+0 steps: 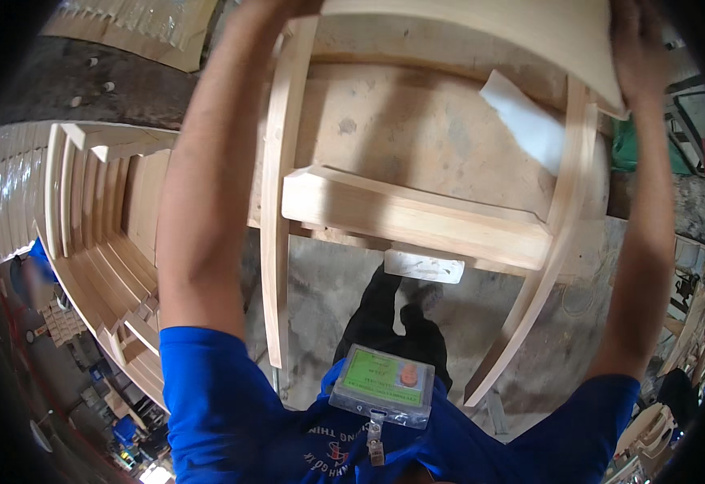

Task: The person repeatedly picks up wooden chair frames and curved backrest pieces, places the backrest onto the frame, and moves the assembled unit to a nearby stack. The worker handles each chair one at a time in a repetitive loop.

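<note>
A pale wooden chair frame (417, 218) stretches in front of me, with two curved legs and a crossrail between them. At its far end is a broad curved panel (481, 24). My right hand (640, 60) is closed along the panel's right end, its fingers dark and partly blurred. My left hand (292, 6) reaches the panel's left end beside the left leg (282, 121). The top edge of the picture cuts it off, so its fingers are hidden.
Under the frame lies a worn wooden board (369, 121) with a torn white sheet (530, 121). Curved wooden pieces (102, 234) stand stacked at left. A green item (647, 149) and wood scraps lie at right. A badge (382, 385) hangs at my chest.
</note>
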Action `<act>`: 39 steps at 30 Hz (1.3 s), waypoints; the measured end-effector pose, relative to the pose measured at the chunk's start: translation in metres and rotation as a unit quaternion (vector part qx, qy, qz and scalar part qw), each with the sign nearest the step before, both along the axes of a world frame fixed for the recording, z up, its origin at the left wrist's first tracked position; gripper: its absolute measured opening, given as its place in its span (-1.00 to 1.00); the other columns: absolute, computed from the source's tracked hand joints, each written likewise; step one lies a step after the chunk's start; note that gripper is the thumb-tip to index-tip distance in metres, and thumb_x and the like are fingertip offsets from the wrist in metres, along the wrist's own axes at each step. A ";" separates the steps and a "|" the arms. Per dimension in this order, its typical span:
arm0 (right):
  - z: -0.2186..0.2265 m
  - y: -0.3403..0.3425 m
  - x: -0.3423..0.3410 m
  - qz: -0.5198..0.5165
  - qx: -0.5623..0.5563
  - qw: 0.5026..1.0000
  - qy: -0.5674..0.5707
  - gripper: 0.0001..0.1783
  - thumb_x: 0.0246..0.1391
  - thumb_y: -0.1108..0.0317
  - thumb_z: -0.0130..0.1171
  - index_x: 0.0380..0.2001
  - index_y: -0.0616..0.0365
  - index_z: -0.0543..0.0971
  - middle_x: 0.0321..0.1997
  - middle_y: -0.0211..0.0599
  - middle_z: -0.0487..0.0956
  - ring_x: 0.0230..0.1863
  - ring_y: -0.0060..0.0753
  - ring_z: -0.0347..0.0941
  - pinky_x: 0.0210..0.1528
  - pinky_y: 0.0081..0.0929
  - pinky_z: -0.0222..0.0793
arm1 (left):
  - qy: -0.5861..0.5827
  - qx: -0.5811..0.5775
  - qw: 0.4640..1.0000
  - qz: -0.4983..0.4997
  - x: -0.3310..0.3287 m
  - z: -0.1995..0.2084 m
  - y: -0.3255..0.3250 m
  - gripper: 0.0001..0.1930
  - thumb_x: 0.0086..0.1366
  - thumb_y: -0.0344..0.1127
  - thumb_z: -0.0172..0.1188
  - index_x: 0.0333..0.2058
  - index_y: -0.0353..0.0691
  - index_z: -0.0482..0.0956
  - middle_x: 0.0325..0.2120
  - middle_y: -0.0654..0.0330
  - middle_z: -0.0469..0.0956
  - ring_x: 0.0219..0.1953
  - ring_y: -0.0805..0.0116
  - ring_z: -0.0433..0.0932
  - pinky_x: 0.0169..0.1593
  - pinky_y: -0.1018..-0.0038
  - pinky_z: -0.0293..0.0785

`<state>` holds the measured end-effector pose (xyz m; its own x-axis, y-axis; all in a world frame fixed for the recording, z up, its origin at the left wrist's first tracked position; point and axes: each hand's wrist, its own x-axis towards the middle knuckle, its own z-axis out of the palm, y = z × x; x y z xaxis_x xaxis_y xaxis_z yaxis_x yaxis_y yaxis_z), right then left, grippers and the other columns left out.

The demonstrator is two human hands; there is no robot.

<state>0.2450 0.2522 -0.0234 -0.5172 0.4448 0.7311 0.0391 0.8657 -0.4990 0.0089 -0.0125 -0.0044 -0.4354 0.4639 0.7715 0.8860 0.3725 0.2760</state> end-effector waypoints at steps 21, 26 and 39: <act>-0.187 -0.375 0.466 -0.078 -0.705 0.688 -0.153 -0.50 0.44 -0.03 -0.05 -0.01 0.28 0.44 -0.47 -0.28 0.57 -0.51 -0.37 0.57 -0.40 -0.34 0.51 | -0.737 -0.027 0.629 0.247 0.367 -0.146 -0.417 -0.16 0.42 0.46 -0.08 -0.01 -0.37 0.61 -0.49 0.00 0.61 -0.49 0.26 0.66 -0.48 0.35 0.58; -0.155 -0.311 0.439 -0.092 -0.624 0.746 -0.213 -0.50 0.41 -0.08 0.03 -0.16 0.24 0.47 -0.54 -0.37 0.49 -0.65 -0.50 0.45 -0.58 -0.43 0.40 | -0.688 -0.059 0.687 0.226 0.356 -0.133 -0.386 -0.18 0.42 0.43 -0.06 -0.03 -0.39 0.61 -0.56 0.07 0.59 -0.60 0.32 0.60 -0.59 0.40 0.46; -0.118 -0.221 0.367 -0.066 -0.621 0.749 -0.221 -0.41 0.40 -0.23 -0.01 -0.11 0.17 0.50 -0.54 -0.32 0.49 -0.67 -0.46 0.47 -0.74 -0.41 0.32 | -0.659 -0.064 0.725 0.190 0.295 -0.117 -0.321 -0.26 0.41 0.36 0.03 -0.11 -0.39 0.65 -0.58 0.10 0.62 -0.64 0.36 0.61 -0.60 0.43 0.46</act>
